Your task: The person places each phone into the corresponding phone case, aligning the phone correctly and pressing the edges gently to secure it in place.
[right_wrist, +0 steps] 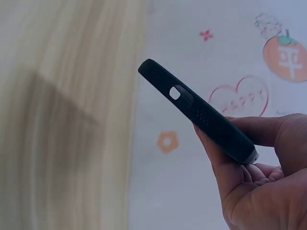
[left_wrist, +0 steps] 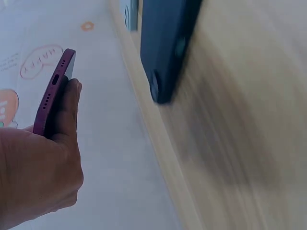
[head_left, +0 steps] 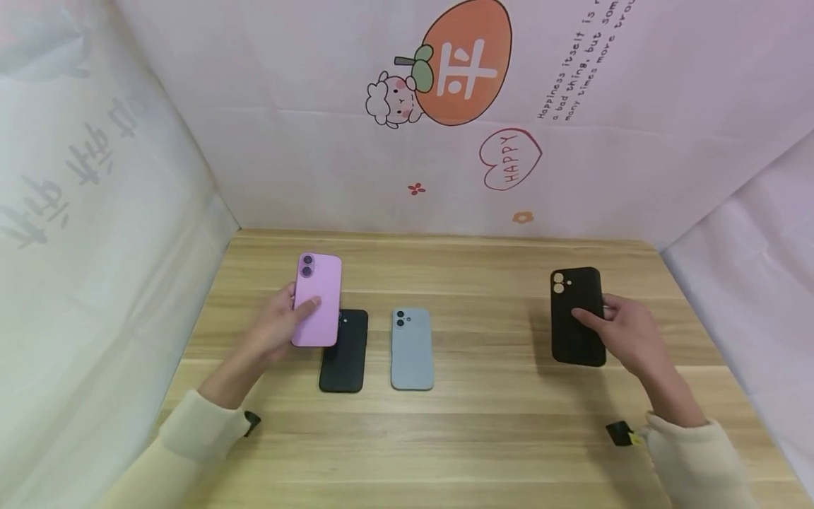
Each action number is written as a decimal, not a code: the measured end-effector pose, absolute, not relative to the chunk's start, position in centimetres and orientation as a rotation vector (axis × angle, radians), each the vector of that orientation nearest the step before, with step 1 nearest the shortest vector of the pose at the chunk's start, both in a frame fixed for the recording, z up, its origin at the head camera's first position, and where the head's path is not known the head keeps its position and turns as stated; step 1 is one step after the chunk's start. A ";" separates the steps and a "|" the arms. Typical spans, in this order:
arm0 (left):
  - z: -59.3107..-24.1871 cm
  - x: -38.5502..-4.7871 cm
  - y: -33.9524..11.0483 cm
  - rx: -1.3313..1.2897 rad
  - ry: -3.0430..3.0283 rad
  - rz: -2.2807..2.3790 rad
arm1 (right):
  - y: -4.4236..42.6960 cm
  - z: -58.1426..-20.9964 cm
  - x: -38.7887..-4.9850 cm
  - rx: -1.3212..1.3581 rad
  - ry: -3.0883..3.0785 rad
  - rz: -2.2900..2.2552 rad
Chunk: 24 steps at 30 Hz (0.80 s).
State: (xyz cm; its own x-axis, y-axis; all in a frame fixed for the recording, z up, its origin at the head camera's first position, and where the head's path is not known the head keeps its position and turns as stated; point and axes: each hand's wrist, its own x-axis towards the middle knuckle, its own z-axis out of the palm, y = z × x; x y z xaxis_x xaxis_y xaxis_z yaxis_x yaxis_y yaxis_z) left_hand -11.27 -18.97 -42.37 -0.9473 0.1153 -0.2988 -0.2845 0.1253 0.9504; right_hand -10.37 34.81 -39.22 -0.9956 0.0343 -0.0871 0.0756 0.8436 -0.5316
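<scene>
My left hand (head_left: 272,331) grips a pink smartphone (head_left: 326,279), thumb across its back and fingers underneath. The phone is raised off the table, its two-lens camera at the top left; the left wrist view shows its bottom edge with the port (left_wrist: 55,79). In my right hand (head_left: 636,338) is a black phone case (head_left: 572,343), pinched between thumb and fingers above the table. Light shows through its camera holes and the bottom cutout (right_wrist: 174,93). A black phone (head_left: 343,364) lies under the pink one, its top partly hidden. Beside it lies a light blue phone (head_left: 412,357).
The wood-grain table (head_left: 490,424) is bordered by a white printed sheet (head_left: 331,155) at the back and hanging sheets on both sides. Small dark items (head_left: 620,433) show at both sleeve cuffs.
</scene>
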 end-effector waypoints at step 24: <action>-44.2 -8.5 -11.3 -0.157 1.741 2.109 | 19.6 -38.0 -12.4 -0.127 2.543 -1.510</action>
State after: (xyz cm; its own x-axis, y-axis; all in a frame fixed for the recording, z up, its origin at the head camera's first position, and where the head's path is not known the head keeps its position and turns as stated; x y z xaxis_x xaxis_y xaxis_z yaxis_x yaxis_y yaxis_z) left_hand -8.50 -11.33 -44.24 -0.9141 0.2313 -0.3330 -0.3708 -0.1445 0.9174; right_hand -12.43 19.59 -37.96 -0.9799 -0.1653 -0.1117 0.0190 0.4800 -0.8771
